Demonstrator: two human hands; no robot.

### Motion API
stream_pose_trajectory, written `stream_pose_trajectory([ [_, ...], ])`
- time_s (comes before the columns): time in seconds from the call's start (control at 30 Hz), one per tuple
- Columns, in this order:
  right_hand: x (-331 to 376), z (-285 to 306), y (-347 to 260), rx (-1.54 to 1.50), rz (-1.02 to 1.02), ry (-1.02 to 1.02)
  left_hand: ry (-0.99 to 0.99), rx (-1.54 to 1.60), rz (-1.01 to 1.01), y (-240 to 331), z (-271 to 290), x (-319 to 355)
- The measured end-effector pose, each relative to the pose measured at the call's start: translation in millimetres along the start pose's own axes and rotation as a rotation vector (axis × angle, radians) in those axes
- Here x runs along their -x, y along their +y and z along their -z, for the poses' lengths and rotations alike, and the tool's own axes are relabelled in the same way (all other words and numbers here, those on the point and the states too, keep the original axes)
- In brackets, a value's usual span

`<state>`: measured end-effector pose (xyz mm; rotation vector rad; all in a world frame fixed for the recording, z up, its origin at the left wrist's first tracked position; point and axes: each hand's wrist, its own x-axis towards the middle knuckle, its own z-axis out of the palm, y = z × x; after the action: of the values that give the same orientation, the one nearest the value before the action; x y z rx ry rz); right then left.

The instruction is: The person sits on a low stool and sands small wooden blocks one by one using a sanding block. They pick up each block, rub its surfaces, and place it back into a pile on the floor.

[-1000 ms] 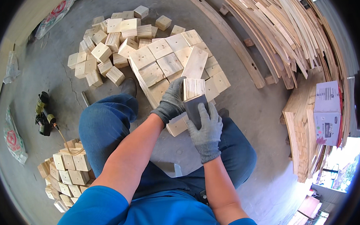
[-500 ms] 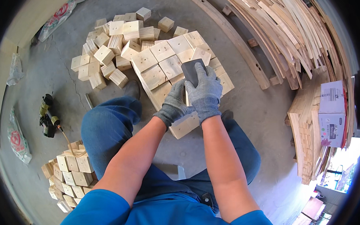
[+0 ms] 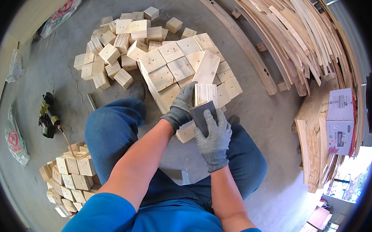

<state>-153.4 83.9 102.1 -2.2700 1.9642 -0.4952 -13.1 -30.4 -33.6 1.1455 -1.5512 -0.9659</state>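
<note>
A pale wooden block (image 3: pixel 205 93) is propped at the near part of a blocky stack, its striped, layered side facing me and a long smooth face (image 3: pixel 207 67) slanting away behind it. My left hand (image 3: pixel 183 104), in a grey knit glove, is closed on the block's left side. In my gloved right hand (image 3: pixel 215 135) is a flat dark grey sanding block (image 3: pixel 202 116), fingers laid over its face. Its far edge meets or overlaps the near end of the striped side. The stack of wooden blocks (image 3: pixel 161 77) sits between my feet, its near part partly hidden by my hands.
Loose wooden blocks (image 3: pixel 110 54) lie heaped beyond the stack to the left. More blocks (image 3: pixel 74 181) are piled by my left knee, near a nail gun (image 3: pixel 48 115) with a hose. Long wood strips (image 3: pixel 290 32) and a cardboard box (image 3: pixel 340 121) stand on the right.
My right hand has drawn the sanding block toward me, uncovering the wooden block's long face and striped side. My left hand stays close to the same place.
</note>
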Motion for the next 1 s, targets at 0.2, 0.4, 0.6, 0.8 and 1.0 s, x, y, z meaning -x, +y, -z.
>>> stream_pose_trajectory([
  [0.2, -74, -16, -4, 0.003, -0.032, 0.004, -0.029, 0.344, 0.061, -3, -3, 9],
  [0.4, -155, -26, -1, 0.052, -0.132, -0.055, -0.037, 0.118, -0.006, -3, -2, 4],
  [0.6, -118, -22, 3, 0.051, -0.073, -0.002, -0.056, 0.023, -0.028, 0, 1, 0],
  [0.8, -24, -3, -2, 0.032, -0.049, -0.017, -0.01, 0.08, 0.05, -13, -6, -1],
  [1.0, 0, 0, 6, -0.039, -0.008, 0.009, 0.003, 0.1, 0.057, -11, -7, -2],
])
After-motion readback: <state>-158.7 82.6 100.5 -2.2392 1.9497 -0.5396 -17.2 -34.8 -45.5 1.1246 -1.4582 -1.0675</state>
